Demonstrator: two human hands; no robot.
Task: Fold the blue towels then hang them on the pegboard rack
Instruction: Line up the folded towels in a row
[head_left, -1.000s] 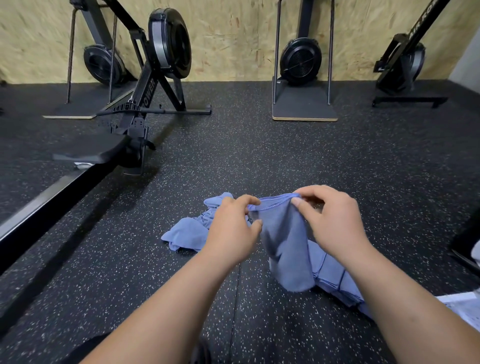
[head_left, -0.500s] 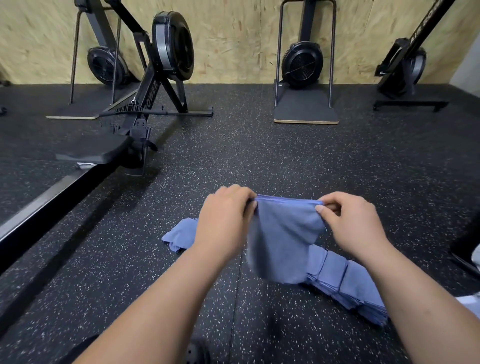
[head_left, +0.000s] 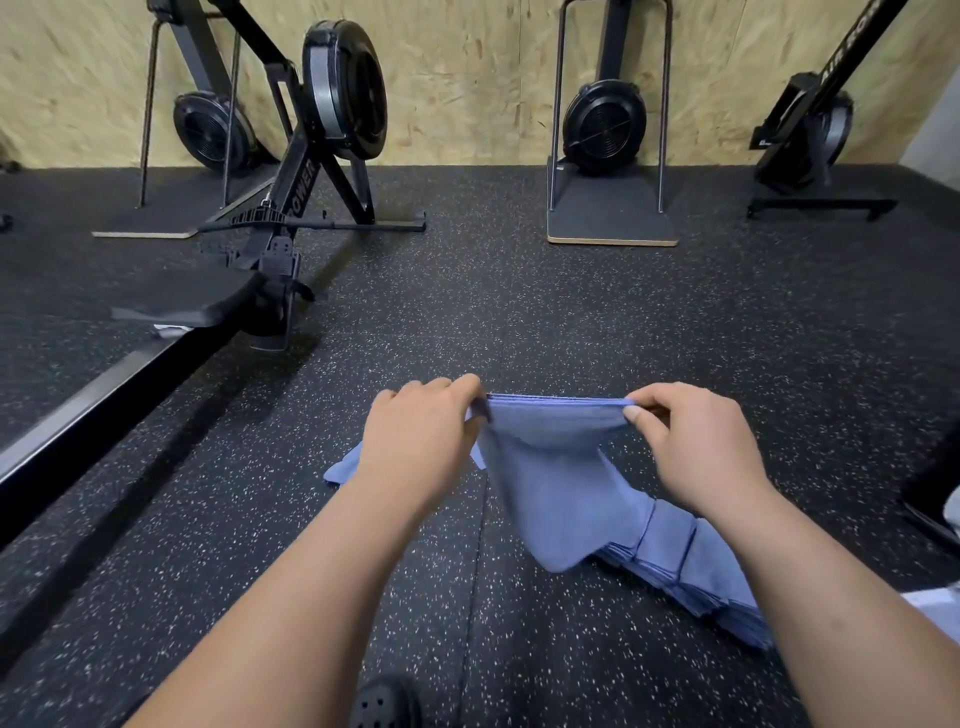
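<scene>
Pinching the top corners of a blue towel, the left hand and right hand are being drawn wider apart than a second ago, so its hem is being stretched taut above the folded stack on the floor, ready for folding.

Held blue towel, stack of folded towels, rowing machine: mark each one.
held blue towel (head_left: 550, 467), head view, hanging middle.
stack of folded towels (head_left: 691, 566), head view, top layer.
rowing machine (head_left: 343, 88), head view, flywheel housing.

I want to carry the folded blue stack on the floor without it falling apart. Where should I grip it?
Probably pinch the folded stack across its whole thickness at the near right end, coming from above with fingers slid underneath. Its layers fan out there, so a top-only grip would likely shed lower towels.
</scene>
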